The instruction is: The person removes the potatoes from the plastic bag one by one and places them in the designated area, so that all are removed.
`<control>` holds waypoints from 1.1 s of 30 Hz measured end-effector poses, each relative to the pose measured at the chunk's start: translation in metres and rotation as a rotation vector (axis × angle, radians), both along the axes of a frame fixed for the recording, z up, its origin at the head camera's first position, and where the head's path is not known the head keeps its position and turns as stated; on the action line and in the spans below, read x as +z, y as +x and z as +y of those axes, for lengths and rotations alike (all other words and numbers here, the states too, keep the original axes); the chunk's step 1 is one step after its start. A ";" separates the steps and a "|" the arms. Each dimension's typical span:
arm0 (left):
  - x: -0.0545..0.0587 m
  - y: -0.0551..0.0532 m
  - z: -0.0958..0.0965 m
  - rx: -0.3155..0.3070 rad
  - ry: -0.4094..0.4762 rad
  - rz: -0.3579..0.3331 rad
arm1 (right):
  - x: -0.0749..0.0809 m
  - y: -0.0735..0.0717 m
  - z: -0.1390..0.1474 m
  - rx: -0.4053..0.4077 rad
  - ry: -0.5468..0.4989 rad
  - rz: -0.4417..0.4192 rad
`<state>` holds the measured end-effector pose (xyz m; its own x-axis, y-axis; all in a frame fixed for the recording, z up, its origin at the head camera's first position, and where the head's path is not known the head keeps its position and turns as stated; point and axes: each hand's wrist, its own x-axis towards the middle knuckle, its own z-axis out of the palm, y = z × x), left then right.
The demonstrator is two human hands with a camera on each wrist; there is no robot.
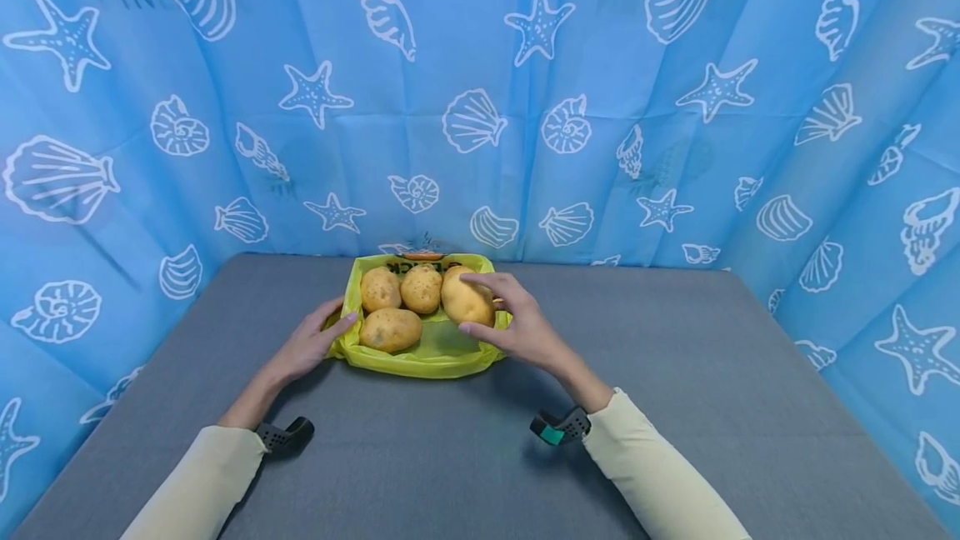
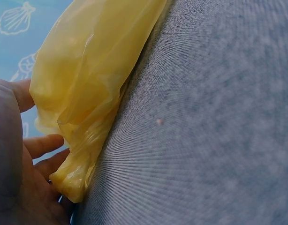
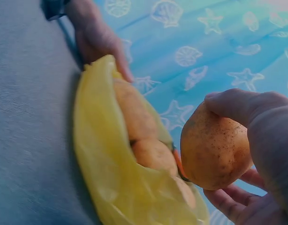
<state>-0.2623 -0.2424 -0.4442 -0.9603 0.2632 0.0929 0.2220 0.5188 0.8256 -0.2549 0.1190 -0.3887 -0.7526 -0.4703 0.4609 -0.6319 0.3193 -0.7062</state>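
A yellow plastic bag [image 1: 420, 367], its mouth spread wide, lies on the table with several potatoes [image 1: 391, 329] inside. My right hand [image 1: 517, 315] grips one potato [image 3: 214, 147] between thumb and fingers. In the right wrist view that potato is raised above the bag's rim, while the others sit lower inside. At the bag's left end, my left hand [image 1: 318, 336] touches the side with its fingers spread and thumb near the rim. The left wrist view has those fingers [image 2: 43, 145] beside a gathered corner of the plastic.
Grey cloth covers the table [image 1: 420, 457]. Behind it and along both sides hangs a blue curtain [image 1: 480, 48] printed with white shells and starfish. The bag stands close to the table's back edge. Each wrist wears a dark band [image 1: 558, 425].
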 end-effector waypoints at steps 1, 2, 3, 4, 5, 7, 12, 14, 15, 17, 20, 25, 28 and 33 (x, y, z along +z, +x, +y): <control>0.000 0.000 0.000 0.001 -0.001 0.000 | 0.002 -0.001 0.003 -0.010 -0.007 -0.020; 0.000 0.000 0.000 0.000 -0.001 0.001 | 0.004 -0.002 0.005 -0.020 -0.017 -0.044; 0.000 0.000 0.000 0.001 -0.001 0.000 | 0.006 -0.003 0.008 -0.030 -0.027 -0.071; 0.000 0.000 0.001 0.002 -0.003 -0.001 | 0.007 -0.004 0.011 -0.039 -0.038 -0.098; 0.000 0.000 0.001 0.003 -0.005 -0.002 | 0.009 -0.006 0.014 -0.048 -0.048 -0.122; 0.000 0.000 0.001 0.004 -0.008 -0.005 | 0.011 -0.010 0.021 -0.055 -0.079 -0.168; 0.001 0.000 0.001 0.004 -0.012 -0.012 | 0.013 -0.020 0.039 -0.101 -0.123 -0.230; 0.001 0.001 0.001 0.004 -0.014 -0.015 | 0.013 -0.024 0.046 -0.141 -0.117 -0.239; 0.002 0.001 0.001 0.004 -0.013 -0.018 | 0.013 -0.025 0.050 -0.162 -0.113 -0.244; 0.002 0.001 0.001 0.004 -0.013 -0.021 | 0.010 -0.029 0.059 -0.204 -0.107 -0.253; 0.003 0.001 0.002 0.003 -0.013 -0.023 | 0.003 -0.037 0.071 -0.263 -0.108 -0.263; 0.002 0.002 0.002 0.004 -0.010 -0.020 | -0.008 -0.045 0.086 -0.357 -0.103 -0.283; 0.002 0.002 0.002 0.005 -0.012 -0.017 | -0.014 -0.048 0.091 -0.416 -0.084 -0.312; 0.001 0.001 0.002 0.008 -0.017 -0.020 | -0.027 -0.053 0.098 -0.472 -0.041 -0.347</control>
<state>-0.2613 -0.2402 -0.4427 -0.9641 0.2564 0.0695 0.2014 0.5346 0.8207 -0.3077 0.2167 -0.4159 -0.9864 -0.0349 0.1604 -0.1575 0.4779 -0.8642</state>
